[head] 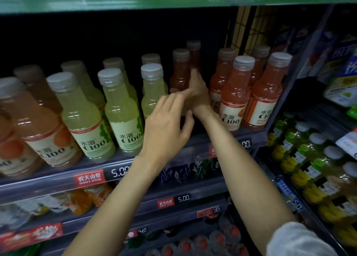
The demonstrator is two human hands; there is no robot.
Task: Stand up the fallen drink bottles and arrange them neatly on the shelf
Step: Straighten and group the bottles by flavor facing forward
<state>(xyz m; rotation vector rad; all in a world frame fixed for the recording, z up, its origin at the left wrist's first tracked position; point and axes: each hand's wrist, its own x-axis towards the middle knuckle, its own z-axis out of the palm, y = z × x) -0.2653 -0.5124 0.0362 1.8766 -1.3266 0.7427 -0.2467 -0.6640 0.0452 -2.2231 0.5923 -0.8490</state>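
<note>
Deep in the middle gap of the shelf (pixel 135 167), the right hand (pixel 197 90) is wrapped around a red bottle (pixel 179 76), low on its body near the label, with a second red one just behind it. It's dark back there and a bit blurry, so I can't say for sure how tight the grip is, but the fingers look curled round the bottle. That bottle looks upright already, or near enough, sitting further back than the front rows.

The left hand (pixel 168 124) is hovering just below and in front, fingers spread and loose, holding nothing.

How I'd do this bit: keep the grip low like it is now, since these bottles are narrow at the neck and wide at the base, and a low hold lets you slide instead of tip. Drag it forward along the shelf into the empty slot between the green bottles (pixel 152 93) on the left and the pink bottles (pixel 235 97) on the right. Use the free left hand as a guard against the nearest green one, because that's touching-close to the path and would be the first thing to get knocked. Turn the label to the front, line the base up with the neighbours' front edge, then bring the one behind up after it.
</note>
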